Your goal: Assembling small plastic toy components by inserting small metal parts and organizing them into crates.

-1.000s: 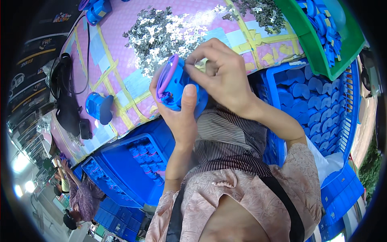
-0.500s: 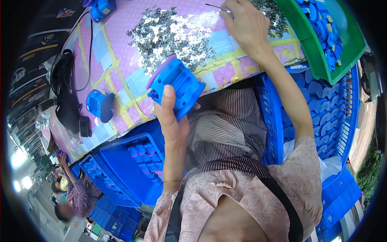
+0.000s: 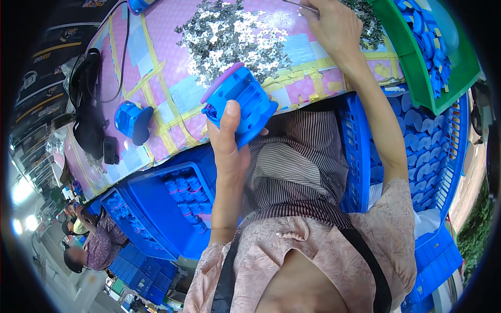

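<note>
My left hand is wrapped around a blue plastic housing with a purple round plate on one side. It is held tilted above the table's near edge, its hollow inner side facing up. At the table's far side, my right hand pinches a thin metal tool, partly cut off by the picture's top edge; its exact kind I cannot make out. Between the hands and farther back lies a pile of small silvery metal pieces. A second pile of such pieces is just right of my right hand.
A green tray of blue parts sits at the right table end. Below it stands a blue basket of round blue pieces. Another blue housing and a black strap lie left. Blue crates stand lower left; another person sits beyond.
The view has shifted slightly, so the table's contents appear a little farther right. Both hands keep their grips; the right hand now sits nearer the picture's top edge.
</note>
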A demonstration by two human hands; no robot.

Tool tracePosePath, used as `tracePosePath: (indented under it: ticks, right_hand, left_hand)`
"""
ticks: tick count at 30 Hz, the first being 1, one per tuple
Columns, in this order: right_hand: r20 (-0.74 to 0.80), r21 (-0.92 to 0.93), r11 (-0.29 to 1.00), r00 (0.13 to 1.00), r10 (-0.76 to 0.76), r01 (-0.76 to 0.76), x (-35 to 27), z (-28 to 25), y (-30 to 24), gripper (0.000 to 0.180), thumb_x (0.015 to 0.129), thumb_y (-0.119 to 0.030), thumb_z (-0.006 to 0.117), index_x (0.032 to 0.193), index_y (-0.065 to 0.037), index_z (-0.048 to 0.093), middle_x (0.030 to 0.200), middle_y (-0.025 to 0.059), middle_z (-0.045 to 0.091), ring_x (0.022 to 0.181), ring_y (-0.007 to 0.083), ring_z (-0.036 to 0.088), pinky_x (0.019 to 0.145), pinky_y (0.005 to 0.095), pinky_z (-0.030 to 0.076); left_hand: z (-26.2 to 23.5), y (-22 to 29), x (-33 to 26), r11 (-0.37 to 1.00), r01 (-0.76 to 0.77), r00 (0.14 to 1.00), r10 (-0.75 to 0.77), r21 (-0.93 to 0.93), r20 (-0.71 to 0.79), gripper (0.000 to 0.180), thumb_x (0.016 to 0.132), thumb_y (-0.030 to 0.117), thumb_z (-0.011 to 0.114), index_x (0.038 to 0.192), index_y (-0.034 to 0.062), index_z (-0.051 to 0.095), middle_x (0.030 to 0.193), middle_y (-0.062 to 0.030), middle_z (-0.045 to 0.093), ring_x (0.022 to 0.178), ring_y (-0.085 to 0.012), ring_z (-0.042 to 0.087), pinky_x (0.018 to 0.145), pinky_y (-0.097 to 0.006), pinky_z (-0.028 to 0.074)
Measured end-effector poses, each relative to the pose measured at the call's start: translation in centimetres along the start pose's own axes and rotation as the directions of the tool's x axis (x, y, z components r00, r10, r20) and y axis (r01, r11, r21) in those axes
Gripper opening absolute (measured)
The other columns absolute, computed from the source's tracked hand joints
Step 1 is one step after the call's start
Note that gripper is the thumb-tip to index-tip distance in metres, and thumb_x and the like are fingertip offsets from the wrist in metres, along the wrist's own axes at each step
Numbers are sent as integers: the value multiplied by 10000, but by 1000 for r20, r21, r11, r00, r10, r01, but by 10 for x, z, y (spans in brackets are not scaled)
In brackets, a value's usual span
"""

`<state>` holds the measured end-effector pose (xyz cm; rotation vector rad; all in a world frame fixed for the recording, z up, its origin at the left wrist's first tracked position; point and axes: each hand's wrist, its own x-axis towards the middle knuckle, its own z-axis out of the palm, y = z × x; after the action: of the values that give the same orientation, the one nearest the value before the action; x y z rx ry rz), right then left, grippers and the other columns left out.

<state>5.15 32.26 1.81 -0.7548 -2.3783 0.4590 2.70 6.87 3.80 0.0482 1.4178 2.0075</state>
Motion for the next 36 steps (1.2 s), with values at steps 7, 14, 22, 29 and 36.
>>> tracePosePath:
  ticks: [7, 14, 22, 29, 36]
  right_hand:
    - [-54, 49, 999, 999, 7, -4, -2, -4, -4, 97, 789, -133, 670, 828, -44, 669, 806, 132, 658, 756, 325, 659, 664, 427, 506]
    - [464, 707, 629, 883, -67, -324, -45, -18, -32, 147, 859, -120, 722, 995, -65, 712, 903, -26, 659, 645, 13, 485, 546, 187, 383]
    - [377, 742, 624, 922, -89, -243, -89, -35, -71, 133, 814, 7, 706, 945, -16, 717, 838, 49, 695, 712, 93, 621, 595, 220, 469]
    - [109, 750, 653, 955, -276, 103, -91, -29, -67, 189, 787, 79, 697, 961, 6, 679, 885, 72, 677, 723, 109, 625, 632, 208, 478]
    - [609, 714, 433, 793, 4, -551, -87, -31, -83, 299, 789, -102, 800, 988, -44, 585, 892, -19, 559, 638, -28, 444, 576, 140, 381]
  left_hand:
    - [-4, 1, -4, 999, -9, 1000, 9, 37, -1, 682, 848, 417, 694, 1325, -3, 446, 1060, -142, 639, 829, -211, 692, 531, -317, 582]
    - [-6, 2, -6, 999, -24, 1000, 25, 47, -14, 702, 837, 428, 701, 1323, -14, 452, 1059, -152, 642, 819, -205, 696, 534, -294, 580]
    - [-12, 4, -5, 990, -40, 999, 35, 136, 39, 820, 779, 431, 758, 1367, -21, 406, 1154, -165, 608, 966, -224, 659, 753, -323, 572]
    - [-10, 4, 1, 970, -177, 975, 151, 165, 160, 883, 715, 387, 815, 1377, -15, 392, 1247, -164, 547, 1147, -252, 575, 975, -380, 488]
    - [-15, 15, -8, 962, -219, 970, 197, 164, 140, 911, 652, 329, 845, 1377, 12, 394, 1253, -154, 541, 1167, -253, 560, 1007, -386, 468]
